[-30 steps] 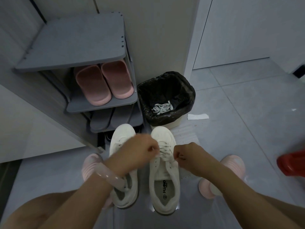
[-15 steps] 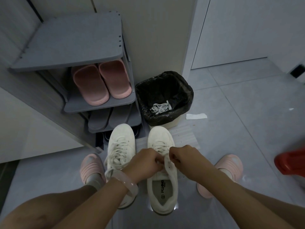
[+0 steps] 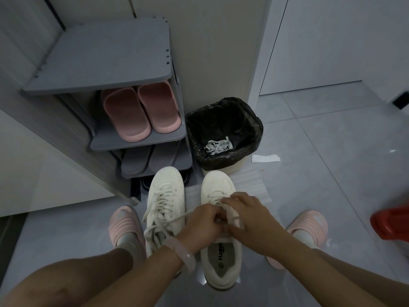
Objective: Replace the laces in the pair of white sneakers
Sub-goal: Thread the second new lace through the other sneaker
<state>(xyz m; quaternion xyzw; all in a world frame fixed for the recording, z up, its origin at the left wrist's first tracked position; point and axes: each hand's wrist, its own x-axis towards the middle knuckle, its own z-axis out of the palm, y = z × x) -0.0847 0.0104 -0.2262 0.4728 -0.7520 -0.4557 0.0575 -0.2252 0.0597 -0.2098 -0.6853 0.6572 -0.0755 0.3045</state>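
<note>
Two white sneakers stand side by side on the grey floor, toes pointing away from me. The left sneaker is laced, with loose loops lying over its side. Both my hands work over the tongue of the right sneaker. My left hand pinches a white lace end that stretches off to the left. My right hand has its fingers curled around the lace at the eyelets, touching the left hand. Most of the right sneaker's lacing is hidden beneath the hands.
A bin lined with a black bag stands just beyond the sneakers and holds old white laces. A grey shoe rack with pink slippers is at the left. A paper scrap lies right of the bin. A red object sits at the right edge.
Both hands have moved toward me along the right sneaker and come together. The left hand has drawn a lace end out to the left.
</note>
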